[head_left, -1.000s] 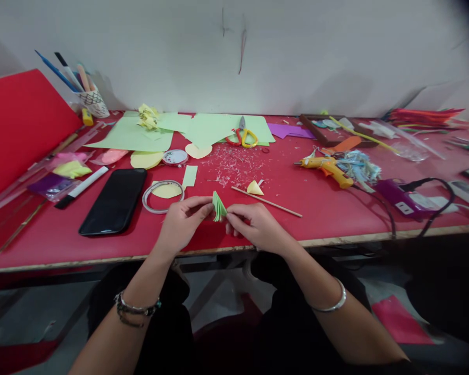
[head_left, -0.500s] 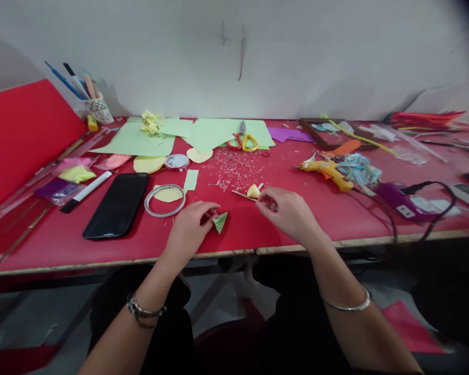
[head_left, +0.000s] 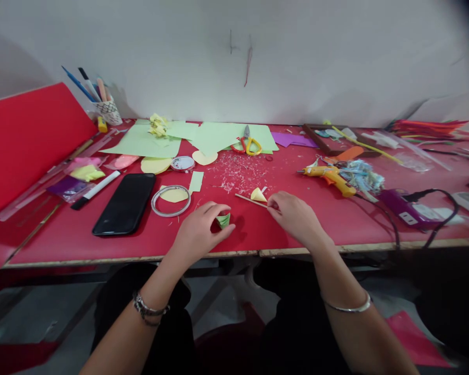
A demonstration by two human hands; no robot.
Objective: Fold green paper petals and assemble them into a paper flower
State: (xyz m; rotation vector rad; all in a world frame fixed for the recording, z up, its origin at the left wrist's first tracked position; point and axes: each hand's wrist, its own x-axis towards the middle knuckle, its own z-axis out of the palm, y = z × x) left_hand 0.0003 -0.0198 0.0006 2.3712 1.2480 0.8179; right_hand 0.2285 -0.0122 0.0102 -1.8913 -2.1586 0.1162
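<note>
A small pleated green paper piece (head_left: 223,221) is at the front of the red table. My left hand (head_left: 199,228) curves around it, thumb and fingertips apart. The piece shows in the gap between them, and I see no firm grip on it. To the right, my right hand (head_left: 295,216) is closed, thumb and fingers pinching the end of a thin wooden stick (head_left: 250,200). The stick points left, low over the table. Just behind it is a small pale yellow paper cone (head_left: 258,195). The right hand's inner fingers are partly hidden.
Left of my hands lie a tape roll (head_left: 153,209), a black phone (head_left: 124,204) and a marker (head_left: 96,190). Scissors (head_left: 247,143) rest on green paper (head_left: 214,136) behind scattered shreds (head_left: 238,172). A yellow glue gun (head_left: 330,177) and purple power socket (head_left: 404,209) with cables are right.
My left thumb and fingers have spread apart around the green paper, which they pinched before. My right hand still pinches the stick. The whole view has shifted slightly.
</note>
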